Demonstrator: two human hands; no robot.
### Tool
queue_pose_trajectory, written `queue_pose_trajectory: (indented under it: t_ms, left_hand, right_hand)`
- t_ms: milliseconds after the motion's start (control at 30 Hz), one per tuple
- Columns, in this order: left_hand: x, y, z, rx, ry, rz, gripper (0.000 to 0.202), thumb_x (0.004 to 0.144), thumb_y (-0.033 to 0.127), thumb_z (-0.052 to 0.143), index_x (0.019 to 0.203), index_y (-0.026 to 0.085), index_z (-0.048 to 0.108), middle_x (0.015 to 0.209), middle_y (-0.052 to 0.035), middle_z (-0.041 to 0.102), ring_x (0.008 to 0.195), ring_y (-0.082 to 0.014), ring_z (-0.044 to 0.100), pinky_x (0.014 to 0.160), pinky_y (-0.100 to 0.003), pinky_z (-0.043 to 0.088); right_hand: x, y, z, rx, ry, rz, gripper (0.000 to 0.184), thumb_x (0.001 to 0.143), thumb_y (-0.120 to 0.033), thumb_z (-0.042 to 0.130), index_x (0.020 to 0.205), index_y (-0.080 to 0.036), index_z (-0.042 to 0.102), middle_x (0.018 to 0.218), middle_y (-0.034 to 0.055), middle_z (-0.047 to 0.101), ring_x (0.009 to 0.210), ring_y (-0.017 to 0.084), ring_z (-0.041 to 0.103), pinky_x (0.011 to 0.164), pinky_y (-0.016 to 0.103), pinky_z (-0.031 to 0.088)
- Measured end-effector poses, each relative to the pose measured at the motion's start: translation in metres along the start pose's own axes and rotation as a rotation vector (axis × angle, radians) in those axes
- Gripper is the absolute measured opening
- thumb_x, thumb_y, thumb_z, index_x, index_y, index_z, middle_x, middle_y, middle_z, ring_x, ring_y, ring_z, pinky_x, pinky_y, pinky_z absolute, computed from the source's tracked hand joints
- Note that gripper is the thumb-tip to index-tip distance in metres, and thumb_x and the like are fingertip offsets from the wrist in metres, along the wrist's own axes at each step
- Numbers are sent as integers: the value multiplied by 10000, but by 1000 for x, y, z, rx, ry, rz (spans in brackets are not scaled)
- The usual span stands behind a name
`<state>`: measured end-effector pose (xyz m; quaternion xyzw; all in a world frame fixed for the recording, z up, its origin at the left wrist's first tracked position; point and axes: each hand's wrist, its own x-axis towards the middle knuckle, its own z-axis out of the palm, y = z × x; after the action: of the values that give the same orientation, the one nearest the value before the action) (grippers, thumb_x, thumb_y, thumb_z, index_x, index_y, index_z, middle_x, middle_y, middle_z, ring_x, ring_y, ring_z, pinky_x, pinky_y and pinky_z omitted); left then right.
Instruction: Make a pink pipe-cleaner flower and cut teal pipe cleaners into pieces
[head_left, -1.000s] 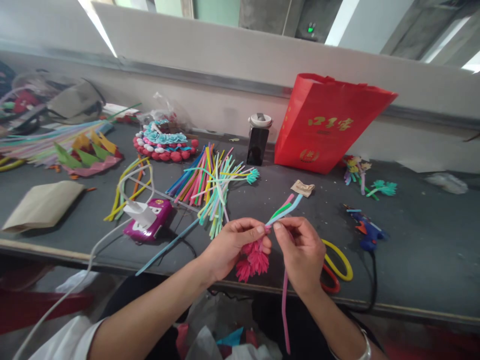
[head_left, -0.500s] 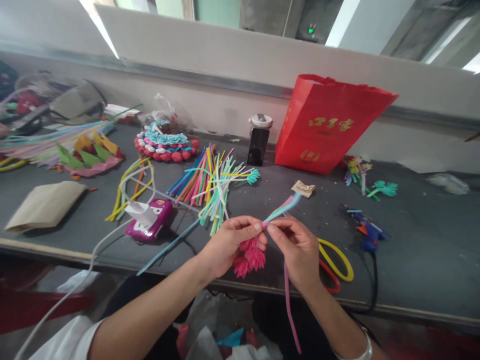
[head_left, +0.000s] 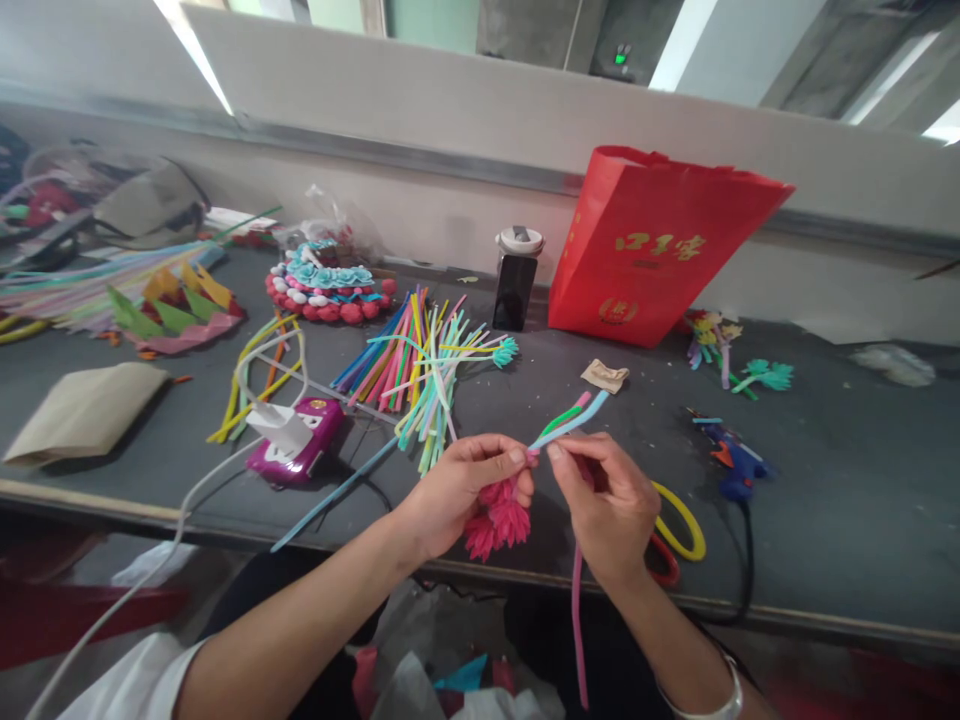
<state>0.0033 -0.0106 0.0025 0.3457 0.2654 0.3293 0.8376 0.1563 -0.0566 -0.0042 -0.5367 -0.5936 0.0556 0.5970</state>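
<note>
My left hand (head_left: 461, 492) is closed around the stems of a bunch of deep pink pipe cleaner flowers (head_left: 501, 528), whose heads point downward below the fingers. The light blue, green and pink stem ends (head_left: 574, 422) stick out past the thumb toward the upper right. Beside it, my right hand (head_left: 615, 510) pinches a long pink pipe cleaner (head_left: 578, 630). Its tail hangs down past the table edge; the part inside the fingers is mostly hidden. Yellow and red loops (head_left: 694, 540) lie on the table behind my right wrist.
Loose pipe cleaners (head_left: 431, 385) lie ahead, near a purple power socket (head_left: 296, 445) with a white plug. A blue glue gun (head_left: 739, 470) rests on the right. Farther back stand a red paper bag (head_left: 660, 250) and a dark bottle (head_left: 516, 285). Green and yellow flowers (head_left: 765, 375) lie at right.
My right hand has moved slightly right, away from the left fingertips. The stem ends now show spread apart. My left hand stays almost in place with the flowers.
</note>
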Motion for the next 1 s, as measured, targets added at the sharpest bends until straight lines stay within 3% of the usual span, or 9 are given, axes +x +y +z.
queue_pose_trajectory:
  t_ms: [133, 367, 667, 900, 1000]
  left_hand:
    - [1, 0, -1, 6, -6, 12, 136, 819, 232, 705, 803, 107, 655, 676, -52, 674, 592, -113, 632, 601, -207, 512]
    - [0, 3, -2, 26, 2, 50, 142, 816, 244, 711, 821, 113, 655, 674, -43, 666, 586, -107, 619, 582, -194, 492]
    - [-2, 6, 3, 36, 30, 109, 206, 785, 229, 744, 918, 127, 625, 660, -33, 675, 589, -110, 626, 596, -197, 495]
    - [-1, 3, 1, 83, 44, 171, 244, 785, 260, 750, 956, 142, 622, 664, -25, 682, 595, -111, 629, 608, -207, 494]
    - [-1, 2, 1, 135, 34, 204, 289, 793, 276, 744, 1032, 155, 636, 670, -18, 687, 604, -109, 631, 622, -211, 495]
  right_hand:
    - [1, 2, -1, 17, -101, -48, 97, 864, -138, 663, 878, -229, 692, 830, -11, 709, 762, 147, 651, 734, 273, 496]
    - [3, 5, -5, 91, -180, 60, 88, 867, -171, 666, 879, -247, 707, 813, -29, 722, 727, 138, 661, 701, 251, 508]
    - [5, 3, -6, -87, -169, -274, 216, 846, -63, 647, 970, -231, 703, 875, 2, 731, 792, 134, 686, 766, 240, 523]
    - [7, 4, -9, -45, -190, -184, 186, 847, -103, 648, 944, -244, 721, 903, -2, 747, 825, 145, 699, 796, 248, 528]
    - [8, 6, -11, 44, -238, -16, 131, 849, -159, 658, 906, -248, 734, 873, -6, 746, 799, 160, 689, 775, 272, 529]
